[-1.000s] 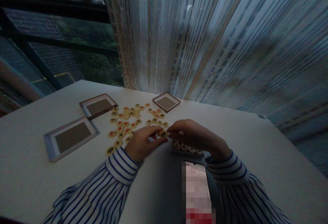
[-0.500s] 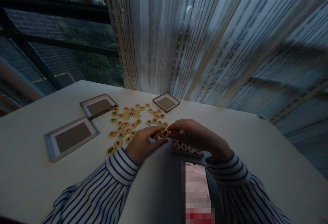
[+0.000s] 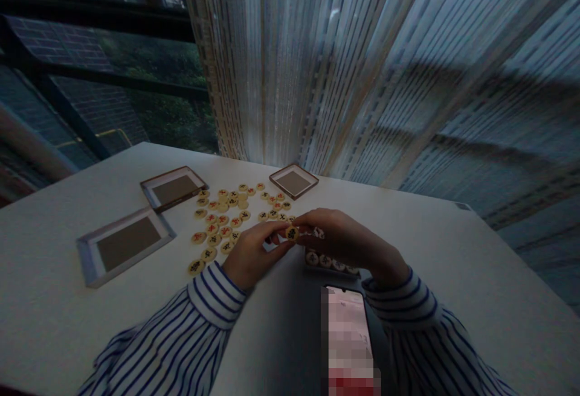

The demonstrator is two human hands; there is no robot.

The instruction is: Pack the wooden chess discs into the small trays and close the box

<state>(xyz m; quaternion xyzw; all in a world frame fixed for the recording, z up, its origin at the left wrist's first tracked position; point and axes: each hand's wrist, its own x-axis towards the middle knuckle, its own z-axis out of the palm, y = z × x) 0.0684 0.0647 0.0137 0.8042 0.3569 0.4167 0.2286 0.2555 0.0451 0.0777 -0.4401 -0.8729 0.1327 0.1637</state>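
Between the fingertips of both hands is a round wooden Chinese chess piece (image 3: 292,234) with a dark character facing me. My left hand (image 3: 254,251) pinches it from the left, and my right hand (image 3: 347,236) touches it from the right with bent fingers. Under my right hand stands a box of chess pieces (image 3: 333,270), its near row showing and the rest hidden by the hand. To the left of my hands, loose chess pieces (image 3: 222,219) with red or dark characters lie scattered on the white table (image 3: 453,275); a few are plain side up.
Two shallow box trays, one at the far left (image 3: 147,189) and one nearer (image 3: 81,263), lie left of the pieces. A smaller tray (image 3: 312,191) sits at the back. A phone (image 3: 348,317) lies between my forearms. A striped curtain (image 3: 290,70) hangs behind the table.
Both hands keep hold of the same chess piece, which has shifted very slightly. The loose pieces and trays stay where they were.
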